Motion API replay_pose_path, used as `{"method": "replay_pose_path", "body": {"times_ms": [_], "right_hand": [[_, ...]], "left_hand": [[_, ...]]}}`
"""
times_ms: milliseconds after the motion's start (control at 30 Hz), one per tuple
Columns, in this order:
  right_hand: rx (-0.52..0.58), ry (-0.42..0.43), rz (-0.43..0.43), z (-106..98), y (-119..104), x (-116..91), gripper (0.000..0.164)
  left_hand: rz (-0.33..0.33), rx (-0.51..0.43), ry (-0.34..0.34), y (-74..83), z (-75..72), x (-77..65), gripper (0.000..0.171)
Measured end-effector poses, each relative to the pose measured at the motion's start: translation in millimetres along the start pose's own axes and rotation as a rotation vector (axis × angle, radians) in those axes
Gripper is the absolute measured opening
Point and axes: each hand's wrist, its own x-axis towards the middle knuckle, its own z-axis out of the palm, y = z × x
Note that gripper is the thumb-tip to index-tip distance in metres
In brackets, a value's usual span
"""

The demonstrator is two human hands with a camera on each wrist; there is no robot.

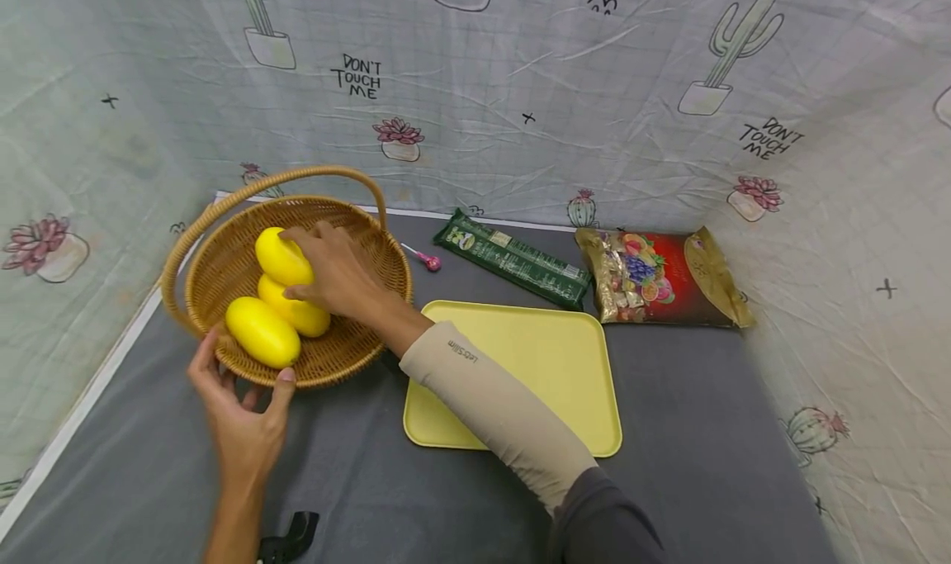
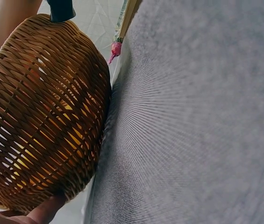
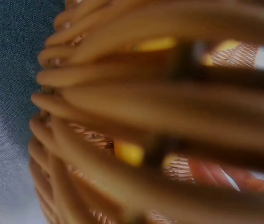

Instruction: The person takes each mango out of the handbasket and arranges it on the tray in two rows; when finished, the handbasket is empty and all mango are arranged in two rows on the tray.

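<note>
A round wicker basket (image 1: 352,366) with a tall hoop handle stands at the left of the table. Three smooth yellow oval fruits, lemon-like, are in it: one upper fruit (image 1: 282,257), one middle fruit (image 1: 297,310) and one near fruit (image 1: 263,333). My right hand (image 1: 334,271) reaches over the rim and grips the upper fruit between thumb and fingers. With thumb and fingers spread along the near left side, my left hand (image 1: 245,419) holds the basket. Through the weave (image 3: 104,107), bits of yellow show in the right wrist view.
Right of the basket lies a yellow tray (image 1: 520,366), partly under my right forearm. Behind it are a pink lollipop (image 1: 429,261), a long green packet (image 1: 513,258) and a red and gold candy bag (image 1: 664,277). A patterned curtain (image 1: 475,93) stands behind the table.
</note>
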Motion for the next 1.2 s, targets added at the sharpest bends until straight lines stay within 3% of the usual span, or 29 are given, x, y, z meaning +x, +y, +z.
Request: {"method": "replay_pose_path", "body": {"times_ms": [200, 433, 933, 1200], "right_hand": [[-0.002, 0.001, 0.005, 3, 0, 4, 0.074], [0.071, 0.013, -0.012, -4, 3, -3, 0.072], [0.241, 0.155, -0.14, -24, 18, -50, 0.069], [0.31, 0.146, -0.124, -36, 32, -75, 0.069]], "left_hand": [[0.001, 0.001, -0.003, -0.6, -1.0, -0.9, 0.094], [0.003, 0.008, -0.002, -1.7, -0.5, -1.7, 0.094], [-0.032, 0.023, -0.013, 0.8, -1.1, -1.2, 0.095], [-0.018, 0.034, -0.014, -0.5, -1.0, -0.9, 0.094]]}}
